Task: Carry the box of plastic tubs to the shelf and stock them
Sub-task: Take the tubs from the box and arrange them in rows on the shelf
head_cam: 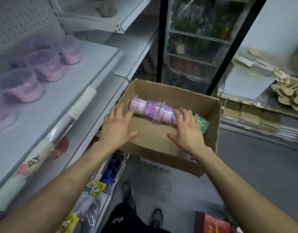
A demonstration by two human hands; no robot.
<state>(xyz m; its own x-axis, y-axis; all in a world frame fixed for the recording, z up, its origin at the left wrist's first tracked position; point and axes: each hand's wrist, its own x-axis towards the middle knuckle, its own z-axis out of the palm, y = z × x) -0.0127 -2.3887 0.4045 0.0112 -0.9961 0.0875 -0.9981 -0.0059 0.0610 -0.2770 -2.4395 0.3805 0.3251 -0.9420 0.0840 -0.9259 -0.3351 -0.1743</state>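
An open cardboard box (pixel 210 130) sits on the floor beside the white shelf (pixel 49 105). Inside it lie pink plastic tubs (pixel 153 109) end to end in a row, wrapped in clear film. My left hand (pixel 117 127) is spread open at the row's left end, fingertips touching it. My right hand (pixel 187 130) is spread open at its right end, fingers resting on the tubs. A green bundle (pixel 202 123) lies in the box's right corner, and another pink tub (pixel 184 153) shows under my right wrist. Several clear pink tubs (pixel 45 65) stand upright on the shelf at the left.
A glass-door cabinet (pixel 193 47) with wire racks stands behind the box. Wooden cut-outs (pixel 291 93) pile on a low shelf at the right. Packets (pixel 96 187) fill the bottom shelf at the left. My shoes (pixel 128 192) stand on the grey floor; a red box (pixel 213 224) lies nearby.
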